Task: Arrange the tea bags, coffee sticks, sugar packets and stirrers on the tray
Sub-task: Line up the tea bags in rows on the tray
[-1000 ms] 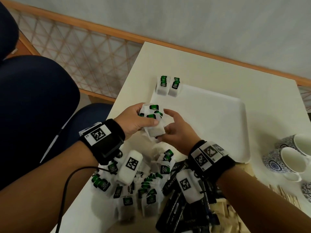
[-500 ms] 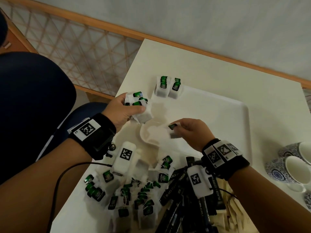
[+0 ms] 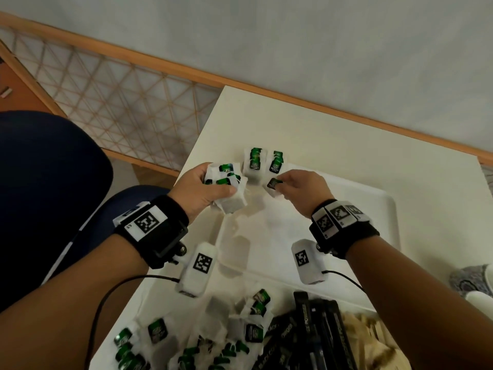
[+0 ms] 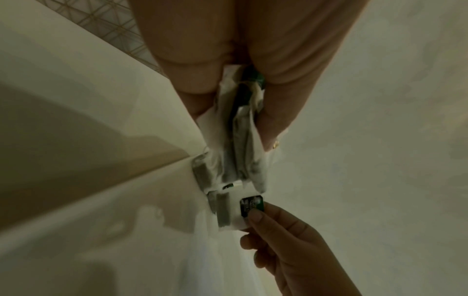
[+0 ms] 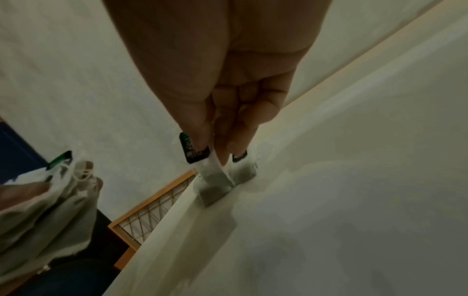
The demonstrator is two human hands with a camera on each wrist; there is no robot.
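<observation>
1. Gripping a bundle of tea bags, the left hand is curling its fingers round them above the near-left corner of the white tray.
2. The right hand is pinching a single tea bag by its green tag between thumb and fingers, just beside two tea bag stacks standing at the tray's far-left corner.
3. More loose tea bags and black coffee sticks are lying on the bench near the person.
</observation>
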